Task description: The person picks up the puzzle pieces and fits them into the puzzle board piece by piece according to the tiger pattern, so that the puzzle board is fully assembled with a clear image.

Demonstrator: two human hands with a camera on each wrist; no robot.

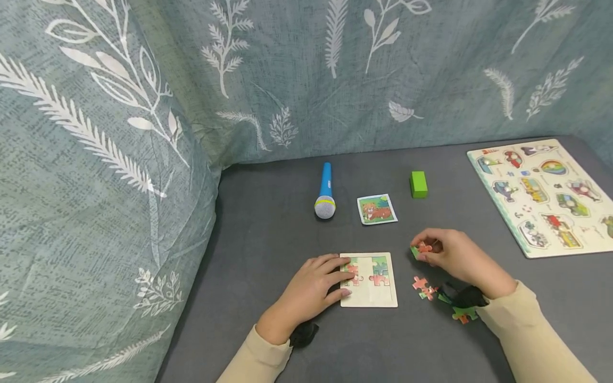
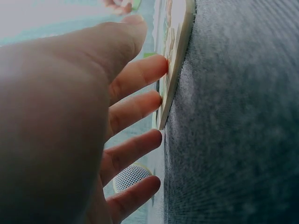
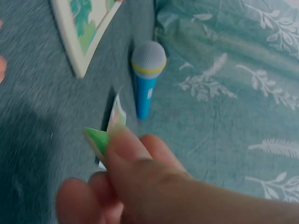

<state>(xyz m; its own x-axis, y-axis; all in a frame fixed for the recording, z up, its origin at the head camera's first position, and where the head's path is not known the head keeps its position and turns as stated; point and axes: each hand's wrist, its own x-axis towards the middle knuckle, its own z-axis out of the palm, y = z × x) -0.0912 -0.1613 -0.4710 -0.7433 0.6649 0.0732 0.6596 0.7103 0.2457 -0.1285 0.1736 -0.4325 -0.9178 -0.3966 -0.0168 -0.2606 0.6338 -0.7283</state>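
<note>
A pale square puzzle board lies on the grey table, with joined jigsaw pieces along its left and right sides and bare wood between them. My left hand rests its spread fingertips on the board's left edge; in the left wrist view the fingers are nearly straight. To the right of the board, my right hand pinches a green and orange jigsaw piece between thumb and fingers. The right wrist view shows the piece's green corner. Several loose jigsaw pieces lie below that hand, partly hidden by the wrist strap.
Beyond the board lie a blue toy microphone, a picture card of a bear and a green block. A large vehicle puzzle board lies at the far right. Patterned cloth hangs behind and to the left.
</note>
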